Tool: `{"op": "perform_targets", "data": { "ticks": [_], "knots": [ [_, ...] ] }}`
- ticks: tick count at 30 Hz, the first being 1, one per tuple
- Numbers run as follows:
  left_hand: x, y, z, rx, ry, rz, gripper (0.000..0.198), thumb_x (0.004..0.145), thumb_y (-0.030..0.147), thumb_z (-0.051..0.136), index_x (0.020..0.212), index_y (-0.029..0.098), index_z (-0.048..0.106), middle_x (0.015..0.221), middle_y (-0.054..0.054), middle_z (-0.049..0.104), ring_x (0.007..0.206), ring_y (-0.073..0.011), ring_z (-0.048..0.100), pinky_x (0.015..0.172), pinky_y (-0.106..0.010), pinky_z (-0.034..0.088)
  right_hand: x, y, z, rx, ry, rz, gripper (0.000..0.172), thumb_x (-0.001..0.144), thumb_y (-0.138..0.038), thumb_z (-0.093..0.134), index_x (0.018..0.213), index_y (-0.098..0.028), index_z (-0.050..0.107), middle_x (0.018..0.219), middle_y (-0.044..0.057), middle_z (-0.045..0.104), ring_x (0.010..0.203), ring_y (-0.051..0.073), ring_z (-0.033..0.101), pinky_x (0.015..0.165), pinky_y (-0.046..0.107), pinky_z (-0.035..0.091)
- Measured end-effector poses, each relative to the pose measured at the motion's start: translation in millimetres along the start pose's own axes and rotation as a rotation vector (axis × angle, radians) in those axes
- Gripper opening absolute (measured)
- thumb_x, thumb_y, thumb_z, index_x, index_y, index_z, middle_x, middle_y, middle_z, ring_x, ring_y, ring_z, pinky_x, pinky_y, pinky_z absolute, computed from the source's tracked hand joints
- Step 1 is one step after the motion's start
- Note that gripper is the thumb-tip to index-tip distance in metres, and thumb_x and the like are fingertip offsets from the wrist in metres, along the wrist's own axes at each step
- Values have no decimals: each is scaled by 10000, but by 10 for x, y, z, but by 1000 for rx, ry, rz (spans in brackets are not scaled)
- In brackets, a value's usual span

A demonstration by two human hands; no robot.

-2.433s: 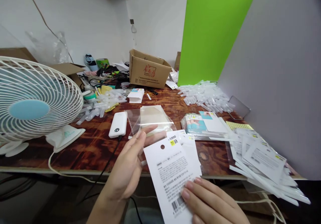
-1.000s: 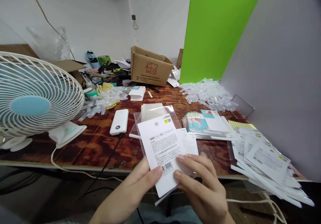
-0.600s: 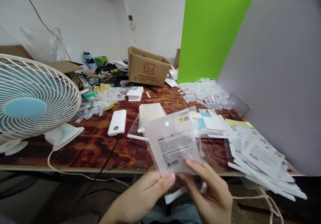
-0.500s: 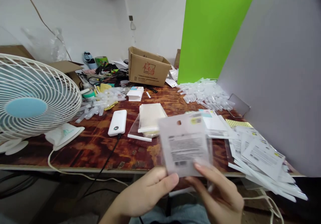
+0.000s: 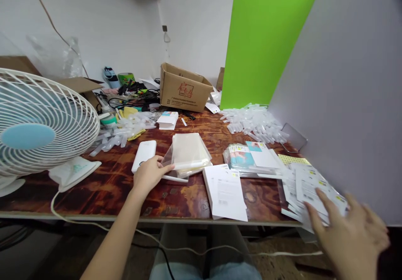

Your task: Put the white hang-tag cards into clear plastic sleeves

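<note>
The hands are well apart, and neither is clamped on anything. The left hand (image 5: 150, 174) rests at centre-left on the worktop (image 5: 75, 192), fingers extended, its fingertips (image 5: 171, 167) at the edge of a stack of clear plastic bags (image 5: 188, 154). It lies just in front of a white power bank (image 5: 143, 155) and overlaps it in view; contact cannot be confirmed. The right hand (image 5: 350, 236), blurred and with fingers spread, is at lower right, over a fanned pile of packaged cards (image 5: 314, 192). Its fingertips (image 5: 320, 200) appear to reach the pile, but contact cannot be confirmed.

A small stack of white printed cards (image 5: 224, 193) lies flat on the worktop at lower centre, between the hands and touching neither. Just above and to its right sits a stack of card packs with blue printing (image 5: 241, 157). Further back, at upper centre, are a loose heap of clear plastic tubes (image 5: 254, 121) and an open cardboard box (image 5: 185, 91). A white desk fan (image 5: 47, 121) stands at left.
</note>
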State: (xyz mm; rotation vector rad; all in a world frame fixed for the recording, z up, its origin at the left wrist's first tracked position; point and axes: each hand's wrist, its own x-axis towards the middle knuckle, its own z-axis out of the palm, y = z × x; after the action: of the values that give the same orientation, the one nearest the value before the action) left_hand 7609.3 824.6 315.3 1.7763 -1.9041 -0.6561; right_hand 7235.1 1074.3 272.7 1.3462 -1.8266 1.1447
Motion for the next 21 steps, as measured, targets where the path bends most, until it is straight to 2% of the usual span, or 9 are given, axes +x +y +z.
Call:
{"op": "perform_targets", "data": {
  "ticks": [1, 4, 6, 9, 11, 14, 17, 19, 21],
  "knots": [
    [-13, 5, -4, -13, 25, -15, 423, 624, 515, 711, 897, 201, 635, 790, -80, 711, 885, -351, 626, 703, -371, 384, -16, -195, 75, -54, -39, -88, 467, 794, -442, 673, 1227, -272, 629, 1404, 139, 485, 1264, 446, 454, 952, 633, 415],
    [-65, 53, -32, -129, 50, -21, 396, 621, 536, 705, 800, 200, 598, 773, -78, 692, 836, -316, 624, 684, -353, 389, -96, -801, 299, 34, -350, -370, 663, 849, -565, 555, 1374, -169, 473, 1417, 167, 463, 1252, 376, 492, 944, 553, 467],
    [-99, 95, -59, -265, 5, 8, 389, 657, 557, 665, 769, 192, 591, 760, -72, 695, 786, -268, 632, 675, -327, 417, -182, -1103, 422, 55, -410, -525, 562, 884, -482, 552, 1344, -164, 497, 1378, 130, 519, 1230, 308, 525, 1014, 498, 425],
    [-149, 147, -94, -443, -59, 35, 383, 692, 567, 620, 687, 185, 584, 692, -59, 684, 697, -216, 622, 660, -300, 445, -333, -1306, 537, 144, -342, -506, 284, 941, -202, 468, 1186, -200, 611, 1226, 52, 647, 1152, 198, 590, 1112, 435, 321],
    [-169, 163, -88, -506, -81, 40, 382, 686, 561, 628, 659, 181, 603, 652, -49, 669, 675, -209, 613, 670, -299, 456, -403, -1310, 559, 207, -307, -451, 316, 931, -87, 405, 1133, -180, 630, 1170, 50, 675, 1154, 180, 592, 1120, 432, 316],
    [-156, 143, -16, -533, -80, 50, 372, 707, 540, 617, 683, 173, 668, 713, -59, 689, 775, -240, 629, 773, -332, 469, -399, -1238, 519, 220, -253, -569, 331, 903, -40, 408, 1132, -133, 628, 1148, 72, 684, 1190, 202, 575, 1086, 416, 379],
    [-118, 88, 87, -495, 26, 39, 335, 748, 485, 602, 782, 172, 720, 888, -93, 684, 1008, -319, 591, 971, -426, 398, -294, -1196, 424, 226, -111, -637, 261, 881, -54, 466, 1052, -93, 659, 1070, 111, 707, 1162, 233, 597, 1035, 405, 438],
    [-125, 65, 133, -475, 136, 19, 329, 771, 427, 601, 933, 170, 727, 1079, -132, 633, 1222, -372, 461, 1100, -485, 257, -222, -1220, 343, 258, -24, -590, 218, 850, -42, 511, 996, -75, 669, 1012, 138, 717, 1109, 246, 629, 970, 396, 491],
    [-196, 83, 142, -491, 225, 15, 367, 813, 390, 566, 1067, 159, 695, 1268, -161, 541, 1355, -369, 317, 1158, -485, 143, -189, -1288, 253, 308, 8, -531, 207, 822, -41, 551, 986, -86, 669, 988, 135, 722, 1066, 253, 652, 892, 379, 545]
  ]
}}
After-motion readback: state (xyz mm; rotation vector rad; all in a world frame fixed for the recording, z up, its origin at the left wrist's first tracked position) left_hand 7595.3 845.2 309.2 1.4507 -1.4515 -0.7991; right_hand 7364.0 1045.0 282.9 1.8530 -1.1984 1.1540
